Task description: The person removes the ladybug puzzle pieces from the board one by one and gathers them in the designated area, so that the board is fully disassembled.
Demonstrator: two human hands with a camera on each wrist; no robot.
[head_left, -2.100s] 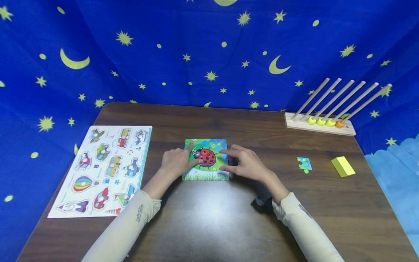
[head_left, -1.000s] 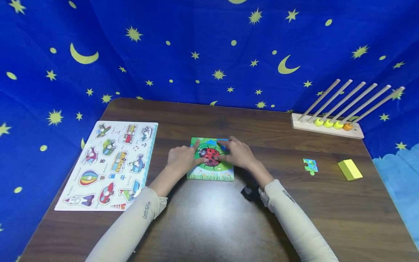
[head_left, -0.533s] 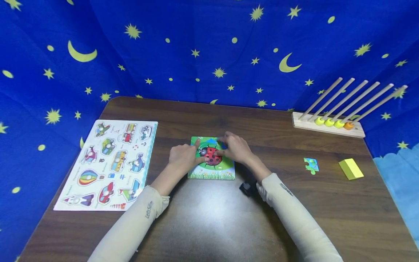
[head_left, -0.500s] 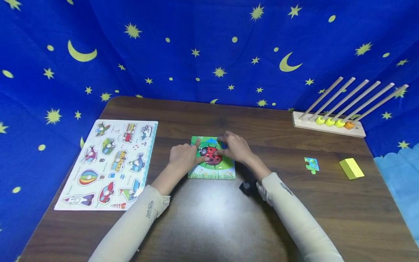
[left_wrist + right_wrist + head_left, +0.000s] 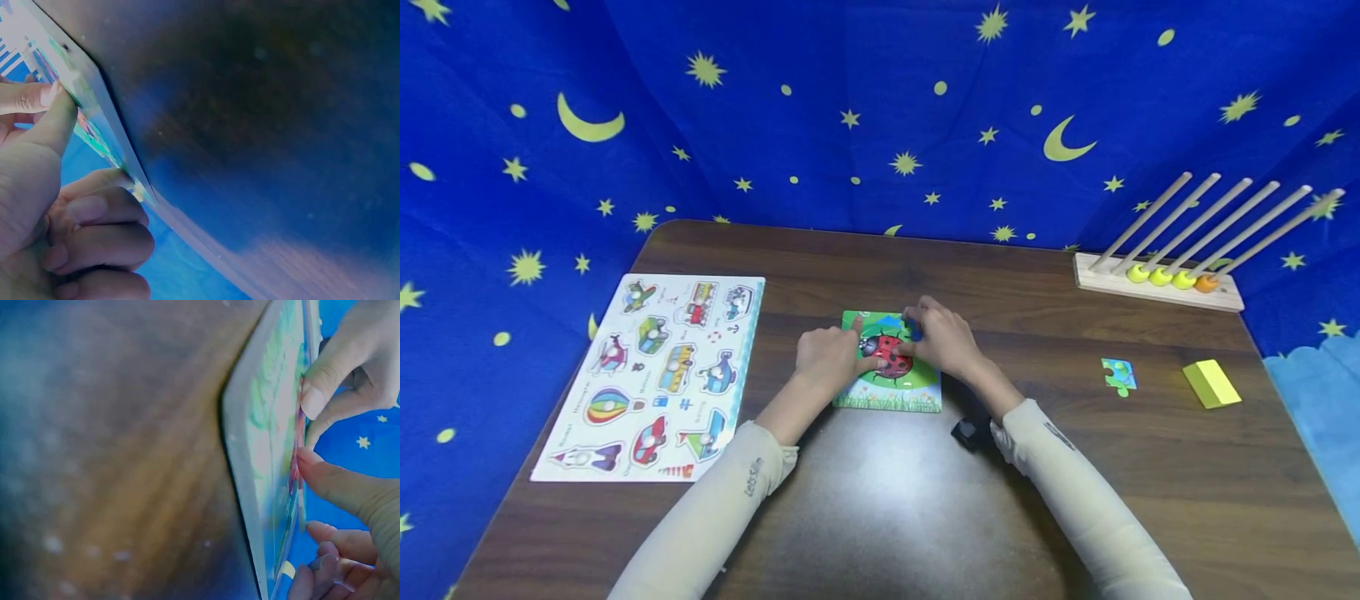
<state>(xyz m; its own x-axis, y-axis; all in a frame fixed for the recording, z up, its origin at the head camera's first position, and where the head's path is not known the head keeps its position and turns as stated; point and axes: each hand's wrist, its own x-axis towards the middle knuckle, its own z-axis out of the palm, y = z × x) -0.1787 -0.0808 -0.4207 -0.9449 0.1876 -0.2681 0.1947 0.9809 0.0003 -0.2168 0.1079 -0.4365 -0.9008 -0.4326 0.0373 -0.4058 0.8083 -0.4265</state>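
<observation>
Centrally, the ladybug puzzle board (image 5: pixel 891 403) lies on the counter (image 5: pixel 880 533) between the two hands, nearly square, with no clear long axis and its grass-printed edge toward the person. The relation that seems to count most is at its far right corner, which sits under the right hand (image 5: pixel 950 343): the fingers reach that corner while the thumb touches the ladybug picture (image 5: pixel 895 368). Whether that grip pinches a piece or merely presses, I cannot tell. The left hand (image 5: pixel 823 358) comes in from the opposite side, thumb on the ladybug and index finger at the far left corner, these two spread apart and pressing. Well off to the right lies a loose puzzle piece (image 5: pixel 1120 377), its knob pointing toward the person; the right hand is clearly nearer to it. Just beyond sits a yellow block (image 5: pixel 1212 384).
</observation>
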